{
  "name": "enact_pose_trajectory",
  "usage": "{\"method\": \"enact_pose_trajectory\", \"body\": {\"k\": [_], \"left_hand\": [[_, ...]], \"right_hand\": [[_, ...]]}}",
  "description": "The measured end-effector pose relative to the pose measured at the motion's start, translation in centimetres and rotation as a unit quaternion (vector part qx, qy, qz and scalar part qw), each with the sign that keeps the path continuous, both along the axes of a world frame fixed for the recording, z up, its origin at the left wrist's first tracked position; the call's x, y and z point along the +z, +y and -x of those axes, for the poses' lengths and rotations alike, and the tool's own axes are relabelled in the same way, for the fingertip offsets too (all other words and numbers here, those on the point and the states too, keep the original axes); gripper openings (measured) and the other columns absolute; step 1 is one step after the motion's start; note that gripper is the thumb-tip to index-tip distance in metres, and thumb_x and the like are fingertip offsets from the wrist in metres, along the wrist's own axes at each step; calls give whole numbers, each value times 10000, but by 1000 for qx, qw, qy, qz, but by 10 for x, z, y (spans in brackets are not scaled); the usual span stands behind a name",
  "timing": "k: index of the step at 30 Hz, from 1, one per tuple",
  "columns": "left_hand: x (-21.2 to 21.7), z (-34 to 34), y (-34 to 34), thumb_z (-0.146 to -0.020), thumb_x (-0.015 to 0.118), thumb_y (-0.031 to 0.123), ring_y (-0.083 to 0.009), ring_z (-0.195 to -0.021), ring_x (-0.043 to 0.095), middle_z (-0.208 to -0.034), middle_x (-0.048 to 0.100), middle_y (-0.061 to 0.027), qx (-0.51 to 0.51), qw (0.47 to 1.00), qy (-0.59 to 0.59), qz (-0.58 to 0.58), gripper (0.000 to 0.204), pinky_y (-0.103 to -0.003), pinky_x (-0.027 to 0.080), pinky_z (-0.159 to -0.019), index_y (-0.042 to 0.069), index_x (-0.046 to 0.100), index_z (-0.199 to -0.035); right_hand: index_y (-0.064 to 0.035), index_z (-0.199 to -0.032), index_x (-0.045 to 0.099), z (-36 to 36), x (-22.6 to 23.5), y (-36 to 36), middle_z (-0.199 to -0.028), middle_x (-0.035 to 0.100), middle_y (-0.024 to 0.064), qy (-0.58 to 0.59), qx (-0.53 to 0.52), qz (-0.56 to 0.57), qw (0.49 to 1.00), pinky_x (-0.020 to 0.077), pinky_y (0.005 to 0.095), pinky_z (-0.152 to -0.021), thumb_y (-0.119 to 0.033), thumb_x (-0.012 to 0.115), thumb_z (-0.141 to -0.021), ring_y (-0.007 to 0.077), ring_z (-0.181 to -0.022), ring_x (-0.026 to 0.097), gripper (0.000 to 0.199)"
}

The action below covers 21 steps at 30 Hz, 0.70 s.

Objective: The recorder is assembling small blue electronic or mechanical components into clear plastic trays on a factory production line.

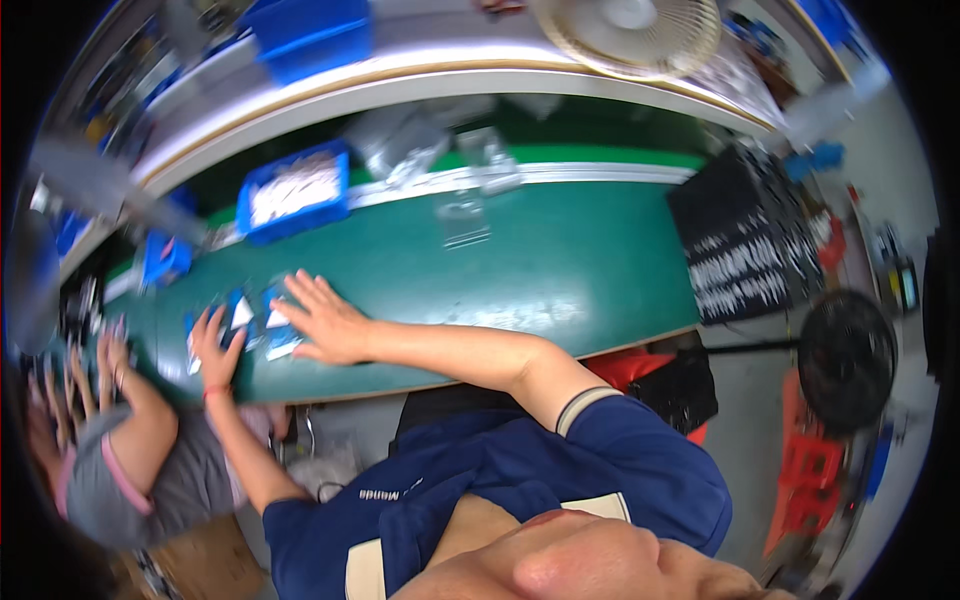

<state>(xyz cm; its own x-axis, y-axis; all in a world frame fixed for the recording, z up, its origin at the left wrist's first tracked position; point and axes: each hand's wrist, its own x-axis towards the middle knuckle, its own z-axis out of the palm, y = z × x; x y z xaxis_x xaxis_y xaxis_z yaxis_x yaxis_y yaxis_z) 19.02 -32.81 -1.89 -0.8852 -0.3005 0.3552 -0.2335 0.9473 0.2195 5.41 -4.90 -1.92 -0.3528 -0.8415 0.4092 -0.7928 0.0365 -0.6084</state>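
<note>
Several small flat blue-and-white packets [241, 310] lie on the left part of the green tabletop [420, 280]. My left hand [217, 350] rests among them with its fingers spread. Its fingertips are beside a packet [192, 346] at the left end of the group. With fingers stretched out and apart, my right hand [328, 322] reaches across from the right, over another packet [280, 342], which it partly covers. Neither hand is closed round anything. Motion blur hides whether the fingers touch the packets.
Along the back edge stand a blue bin [243, 212] of small pale pieces and a smaller blue bin [166, 262]. Clear plastic bags [464, 222] lie behind. A stack of black trays [740, 240] stands right. A co-worker's arm [145, 430] is at the left.
</note>
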Motion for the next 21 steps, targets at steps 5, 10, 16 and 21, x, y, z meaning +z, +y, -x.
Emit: {"method": "enact_pose_trajectory", "body": {"k": [5, 10, 16, 21], "left_hand": [[-15, -19, -52, -803, 705, 331, -387, -1289, 390, -1400, 416, -230, 43, 998, 21, 45, 556, -461, 281, -1078, 138, 562, -1305], [27, 41, 61, -793, 690, 227, -421, -1262, 383, -1382, 415, -237, -71, 989, 105, 74, 562, -494, 284, -1063, 70, 527, -1307], [52, 140, 241, -714, 760, 228, -411, -1297, 364, -1382, 427, -198, -373, 927, 34, 2, 573, -490, 295, -1066, 96, 570, -1239], [16, 189, 297, -777, 728, 265, -408, -1338, 313, -1416, 387, -203, -401, 916, 24, 9, 592, -514, 251, -1095, 123, 525, -1315]], "right_hand": [[-73, -1271, 498, 62, 63, 144, -1243, 496, 201, 175, -155, -12, 972, 339, 514, -999, -249, 751, -717, 376, -1177, 459, 634], [-35, -925, 693, 102, 161, 373, -973, 661, 171, 298, -491, -205, 793, 475, 425, -844, -150, 758, -655, 323, -916, 624, 300], [-2, -980, 685, 82, 209, 540, -910, 667, 205, 150, -681, -270, 664, 498, 439, -826, -209, 741, -744, 354, -913, 639, 319], [10, -950, 693, 88, 219, 543, -940, 670, 224, 71, -682, -260, 680, 500, 409, -827, -170, 745, -741, 357, -938, 647, 281]]}}
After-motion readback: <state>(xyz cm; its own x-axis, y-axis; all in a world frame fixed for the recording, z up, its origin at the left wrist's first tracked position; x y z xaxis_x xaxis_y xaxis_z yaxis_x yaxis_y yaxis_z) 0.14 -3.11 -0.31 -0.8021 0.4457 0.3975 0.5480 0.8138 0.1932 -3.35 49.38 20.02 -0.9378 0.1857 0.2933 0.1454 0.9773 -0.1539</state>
